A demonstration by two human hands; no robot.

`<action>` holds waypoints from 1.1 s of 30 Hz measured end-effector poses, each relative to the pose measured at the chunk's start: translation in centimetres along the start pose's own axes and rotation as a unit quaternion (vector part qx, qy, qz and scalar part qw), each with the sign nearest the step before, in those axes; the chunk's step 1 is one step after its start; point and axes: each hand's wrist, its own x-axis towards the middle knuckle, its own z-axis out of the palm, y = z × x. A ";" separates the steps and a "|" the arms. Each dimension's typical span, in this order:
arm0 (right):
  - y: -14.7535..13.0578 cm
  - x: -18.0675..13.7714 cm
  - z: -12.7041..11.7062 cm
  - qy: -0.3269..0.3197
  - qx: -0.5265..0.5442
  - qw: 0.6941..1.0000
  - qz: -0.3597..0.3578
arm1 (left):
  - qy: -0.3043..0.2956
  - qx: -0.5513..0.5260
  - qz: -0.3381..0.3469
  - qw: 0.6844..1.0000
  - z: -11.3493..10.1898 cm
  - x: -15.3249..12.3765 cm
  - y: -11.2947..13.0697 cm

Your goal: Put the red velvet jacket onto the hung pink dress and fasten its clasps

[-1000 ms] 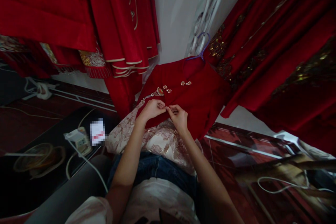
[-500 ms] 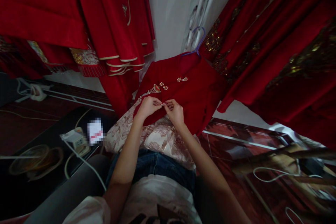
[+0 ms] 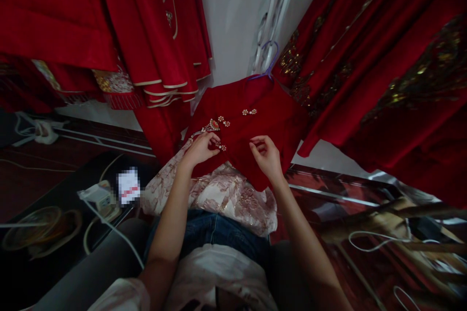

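Since the earlier frame the right hand [image 3: 268, 155] has drawn off to the right, opening a clear strip of red cloth between it and the left hand [image 3: 199, 148]; its fingers [image 3: 257, 142] are half curled, and whether they grip cloth cannot be told. Left-hand fingers [image 3: 213, 141] pinch narrow on a pearl clasp [image 3: 221, 146] near the lower edge of the red jacket [image 3: 270, 116], which overlaps the beige embroidered fabric [image 3: 226, 194] on the lap. Farther back the jacket carries two more pearl clasps [image 3: 249, 112] and a tasselled ornament [image 3: 209, 126] and hangs from a purple hanger [image 3: 268, 56] against the white wall [image 3: 233, 5], red garments [image 3: 146, 24] crowding both sides.
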 end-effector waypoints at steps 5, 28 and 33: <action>-0.4 -0.2 0.7 -0.019 0.004 1.000 -0.007 | 0.004 0.018 -0.005 1.000 0.8 0.3 0.5; -1.3 -1.1 2.6 -0.098 -0.003 0.995 -0.020 | 0.002 -0.120 -0.045 0.992 0.8 -0.2 0.6; -1.5 -1.6 2.9 -0.116 -0.015 0.992 -0.037 | -0.043 -0.141 -0.034 0.989 0.8 -0.2 0.5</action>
